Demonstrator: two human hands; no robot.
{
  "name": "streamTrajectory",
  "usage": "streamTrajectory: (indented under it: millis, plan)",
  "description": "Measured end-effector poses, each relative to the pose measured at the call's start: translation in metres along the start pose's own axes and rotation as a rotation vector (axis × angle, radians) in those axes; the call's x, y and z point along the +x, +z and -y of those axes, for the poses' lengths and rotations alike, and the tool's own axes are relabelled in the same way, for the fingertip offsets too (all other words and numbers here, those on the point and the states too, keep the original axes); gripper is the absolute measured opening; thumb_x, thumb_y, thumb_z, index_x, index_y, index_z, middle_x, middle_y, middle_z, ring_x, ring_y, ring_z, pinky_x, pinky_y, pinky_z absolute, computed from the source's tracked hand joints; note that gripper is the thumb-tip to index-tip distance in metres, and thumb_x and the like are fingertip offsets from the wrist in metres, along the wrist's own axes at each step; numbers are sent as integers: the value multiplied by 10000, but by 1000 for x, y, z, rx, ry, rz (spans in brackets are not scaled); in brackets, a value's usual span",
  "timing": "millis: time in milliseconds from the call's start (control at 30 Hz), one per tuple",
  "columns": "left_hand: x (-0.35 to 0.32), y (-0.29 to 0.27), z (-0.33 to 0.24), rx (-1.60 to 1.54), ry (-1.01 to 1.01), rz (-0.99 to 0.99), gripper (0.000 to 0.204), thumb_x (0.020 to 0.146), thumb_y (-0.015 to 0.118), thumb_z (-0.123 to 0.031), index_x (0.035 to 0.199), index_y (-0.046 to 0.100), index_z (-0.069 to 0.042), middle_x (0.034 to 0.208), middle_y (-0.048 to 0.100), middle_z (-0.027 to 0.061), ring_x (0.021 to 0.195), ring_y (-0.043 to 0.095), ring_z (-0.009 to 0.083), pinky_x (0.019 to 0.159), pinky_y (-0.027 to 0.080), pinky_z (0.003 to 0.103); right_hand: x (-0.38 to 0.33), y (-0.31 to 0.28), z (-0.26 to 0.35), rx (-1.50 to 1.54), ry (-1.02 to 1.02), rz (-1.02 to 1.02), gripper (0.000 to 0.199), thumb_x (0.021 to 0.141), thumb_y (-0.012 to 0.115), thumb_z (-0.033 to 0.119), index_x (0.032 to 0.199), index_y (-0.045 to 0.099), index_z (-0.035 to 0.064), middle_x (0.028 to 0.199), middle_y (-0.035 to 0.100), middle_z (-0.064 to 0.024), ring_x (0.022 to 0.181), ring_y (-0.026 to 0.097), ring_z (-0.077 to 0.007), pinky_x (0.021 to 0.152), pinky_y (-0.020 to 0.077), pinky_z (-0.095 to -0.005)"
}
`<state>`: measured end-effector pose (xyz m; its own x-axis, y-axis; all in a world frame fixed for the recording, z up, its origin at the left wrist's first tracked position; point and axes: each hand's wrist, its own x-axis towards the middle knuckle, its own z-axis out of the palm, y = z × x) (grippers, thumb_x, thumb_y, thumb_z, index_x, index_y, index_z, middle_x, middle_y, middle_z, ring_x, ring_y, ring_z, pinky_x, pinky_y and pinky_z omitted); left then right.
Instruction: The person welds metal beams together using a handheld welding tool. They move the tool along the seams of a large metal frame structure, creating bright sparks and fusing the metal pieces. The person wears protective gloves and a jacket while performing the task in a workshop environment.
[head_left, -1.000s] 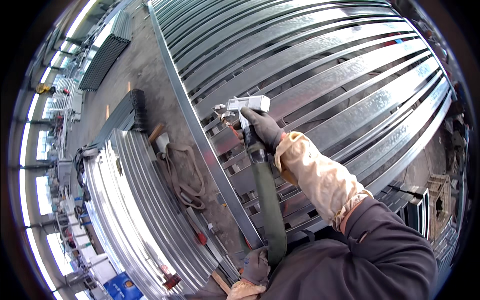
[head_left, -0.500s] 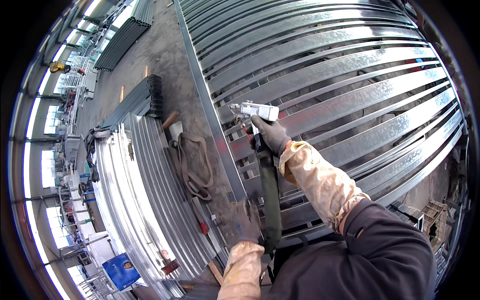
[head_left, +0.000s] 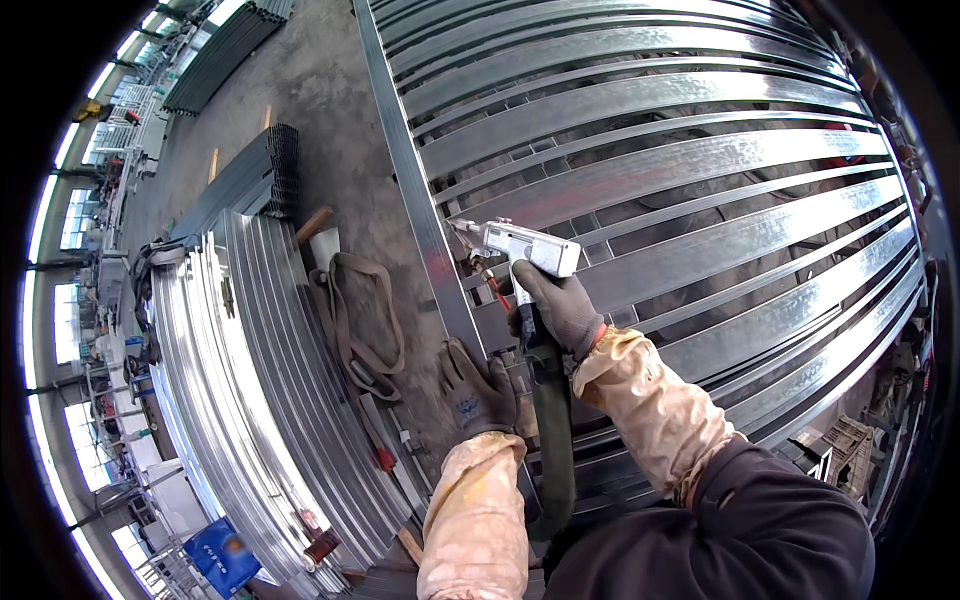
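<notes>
A slatted metal frame (head_left: 620, 180) spans the far and right side; at left, a stack of metal profiles (head_left: 265, 350) lies on the grey floor (head_left: 330, 110). The right hand (head_left: 560, 305), forearm angled in from near right, grasps a pale handheld gun (head_left: 530, 248) above the slats. The left hand (head_left: 480, 393), fingers spread, is at the side rail (head_left: 411, 170); contact cannot be determined. The gun's nozzle points left and slightly far, its long axis slanting across toward the rail.

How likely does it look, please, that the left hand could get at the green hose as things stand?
Probably yes: the left hand is spread open, apparently empty, just left of the green hose, and nothing seems to block the way.
</notes>
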<state>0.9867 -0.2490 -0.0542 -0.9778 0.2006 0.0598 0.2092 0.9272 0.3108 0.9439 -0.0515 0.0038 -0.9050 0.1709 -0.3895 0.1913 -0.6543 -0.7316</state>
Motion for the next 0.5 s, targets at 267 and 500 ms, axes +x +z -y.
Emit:
streamTrajectory:
  millis: [267,500]
  plan:
    - [4,-2,-1,-22,5,-11,763,854,623,-305,1459,320,46,1424,398,306,1301,401,476,1081,317,554,10,7,-7,-45,30,-25,308,979,606,295,1132,607,28,815,660,-44,554,607,-120,490,505,-272]
    - [5,1,0,-20,21,-20,766,853,635,-292,1460,312,43,1414,407,306,1273,429,481,1063,349,545,15,2,-13,-88,-38,-19,302,981,605,294,1096,624,15,813,655,-24,604,598,-91,530,496,-251]
